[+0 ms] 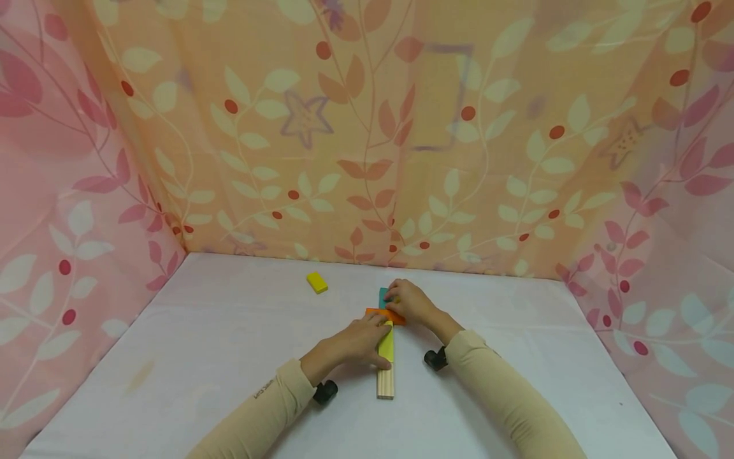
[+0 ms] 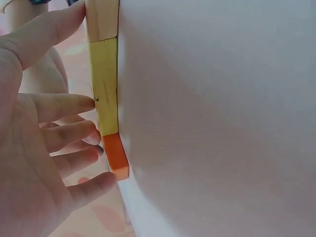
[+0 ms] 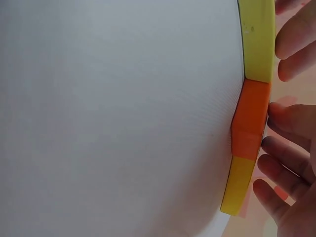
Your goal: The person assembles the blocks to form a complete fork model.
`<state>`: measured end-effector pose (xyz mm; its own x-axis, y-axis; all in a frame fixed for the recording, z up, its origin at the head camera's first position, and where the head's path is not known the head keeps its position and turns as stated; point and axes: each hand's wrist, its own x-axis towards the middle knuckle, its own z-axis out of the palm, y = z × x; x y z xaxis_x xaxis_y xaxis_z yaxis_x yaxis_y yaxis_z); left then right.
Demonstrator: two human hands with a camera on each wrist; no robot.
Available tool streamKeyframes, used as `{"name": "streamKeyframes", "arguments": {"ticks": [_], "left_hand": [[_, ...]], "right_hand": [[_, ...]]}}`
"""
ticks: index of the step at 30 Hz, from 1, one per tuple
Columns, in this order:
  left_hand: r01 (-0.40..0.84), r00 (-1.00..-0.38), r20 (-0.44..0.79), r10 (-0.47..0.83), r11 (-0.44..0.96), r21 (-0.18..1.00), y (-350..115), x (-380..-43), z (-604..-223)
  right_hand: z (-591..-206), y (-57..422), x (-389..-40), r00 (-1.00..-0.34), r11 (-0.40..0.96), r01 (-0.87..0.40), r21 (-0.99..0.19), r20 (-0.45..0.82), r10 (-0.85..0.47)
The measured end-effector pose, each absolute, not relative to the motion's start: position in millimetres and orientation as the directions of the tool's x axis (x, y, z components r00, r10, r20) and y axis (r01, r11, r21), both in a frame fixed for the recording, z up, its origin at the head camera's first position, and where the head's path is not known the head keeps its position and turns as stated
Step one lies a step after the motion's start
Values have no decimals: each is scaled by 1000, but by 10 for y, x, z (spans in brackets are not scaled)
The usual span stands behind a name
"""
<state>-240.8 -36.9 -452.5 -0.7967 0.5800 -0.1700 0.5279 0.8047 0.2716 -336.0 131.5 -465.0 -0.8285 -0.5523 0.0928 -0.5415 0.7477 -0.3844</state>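
Note:
A line of wooden blocks runs away from me on the white table: a plain wood block (image 1: 386, 384), a yellow block (image 1: 386, 347), an orange block (image 1: 395, 317) set crosswise, and a blue block (image 1: 382, 298) beyond it. Another yellow block (image 3: 237, 185) adjoins the orange one on the right side, mostly covered in the head view. My left hand (image 1: 358, 341) spreads over the row, thumb by the plain-yellow joint, fingertips along the near yellow and orange blocks. My right hand (image 1: 414, 303) reaches over the far end, fingertips at the orange, blue and far yellow blocks.
A loose yellow block (image 1: 316, 282) lies farther back, left of the row. Floral cloth walls (image 1: 367, 140) enclose the table (image 1: 229, 357) at the back and both sides. A black wrist camera (image 1: 325, 392) hangs under my left sleeve, another (image 1: 436, 359) under the right.

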Motion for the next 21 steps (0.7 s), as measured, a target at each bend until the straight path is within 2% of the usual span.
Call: {"name": "streamKeyframes", "arguments": {"ticks": [12,21], "left_hand": [[531,-808,-135,574,807,258,-445,-2422,-4558],[447,-841,-135,523,815,369,-644,-2498,-4531]], "right_hand": [[-4665,1385,-3160,-810,720,-573,-392,133,-572],[-4635,1439,-2996,-789,686,-595,-419,142,-597]]}}
